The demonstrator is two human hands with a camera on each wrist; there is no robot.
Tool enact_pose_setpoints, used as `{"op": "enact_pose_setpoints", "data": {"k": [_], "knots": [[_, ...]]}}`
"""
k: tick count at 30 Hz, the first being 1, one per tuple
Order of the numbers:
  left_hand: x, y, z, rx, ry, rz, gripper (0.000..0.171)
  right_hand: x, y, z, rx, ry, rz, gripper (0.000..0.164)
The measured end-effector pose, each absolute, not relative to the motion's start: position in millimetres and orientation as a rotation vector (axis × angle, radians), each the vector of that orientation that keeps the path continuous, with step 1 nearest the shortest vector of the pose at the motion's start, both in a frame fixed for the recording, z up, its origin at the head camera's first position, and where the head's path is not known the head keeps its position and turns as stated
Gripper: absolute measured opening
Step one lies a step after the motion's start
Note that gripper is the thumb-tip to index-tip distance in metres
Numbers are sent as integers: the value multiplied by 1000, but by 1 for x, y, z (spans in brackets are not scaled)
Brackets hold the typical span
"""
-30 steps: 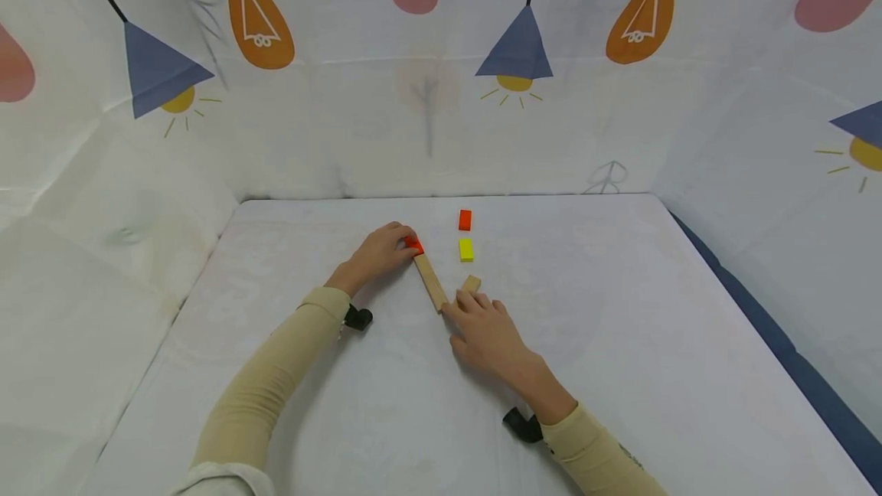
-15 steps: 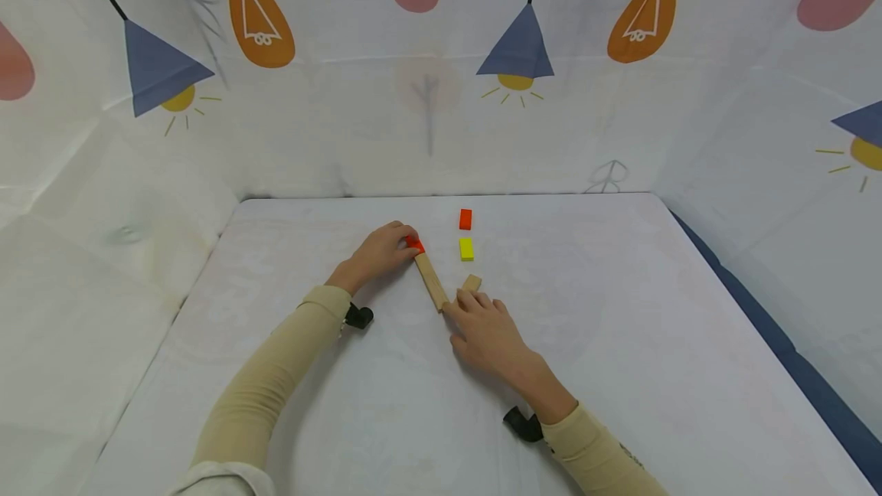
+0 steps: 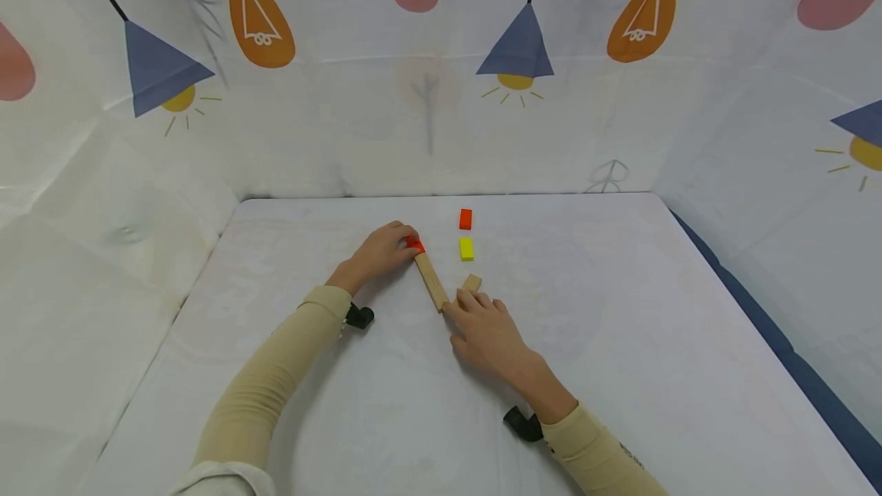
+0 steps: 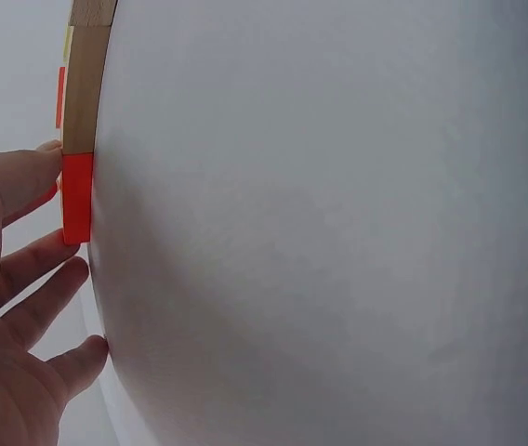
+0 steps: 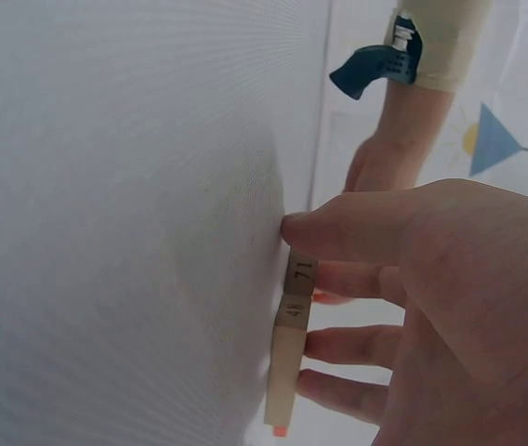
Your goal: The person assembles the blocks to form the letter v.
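Wooden blocks point(image 3: 431, 282) touch right hand's point(image 3: 489, 337) fingers point(image 5: 352, 346); left hand point(image 3: 379, 255) pinches red block point(image 4: 77, 197).

White bench point(image 3: 654, 358) | touching left hand point(image 3: 375, 257): red block point(image 3: 416, 244) | between hands: wood block point(image 3: 431, 282) | touching right hand point(image 3: 488, 334): second wood block point(image 3: 472, 282) | beyond right hand: yellow block point(image 3: 466, 249), orange block point(image 3: 465, 220) farther

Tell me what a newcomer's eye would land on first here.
Probably the red block pinched by the left hand, at the far end of a plain wooden strip on the white table. Close behind come the yellow block and the orange-red block beyond it, lying apart on the bare white. Above, bold orange bulbs and blue lampshades stand out on the backdrop.
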State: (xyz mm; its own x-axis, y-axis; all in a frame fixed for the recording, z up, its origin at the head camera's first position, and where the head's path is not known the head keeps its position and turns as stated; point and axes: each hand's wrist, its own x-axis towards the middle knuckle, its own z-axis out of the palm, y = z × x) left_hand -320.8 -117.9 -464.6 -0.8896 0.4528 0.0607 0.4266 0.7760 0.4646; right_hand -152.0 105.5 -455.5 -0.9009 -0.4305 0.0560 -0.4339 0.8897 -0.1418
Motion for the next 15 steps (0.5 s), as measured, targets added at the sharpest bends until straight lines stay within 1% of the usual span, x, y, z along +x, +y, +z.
{"op": "enact_pose_setpoints", "data": {"k": [15], "knots": [[-320,-118,-470,736,2907,767,22,-153,106,-457,697,-3020,226,41]]}}
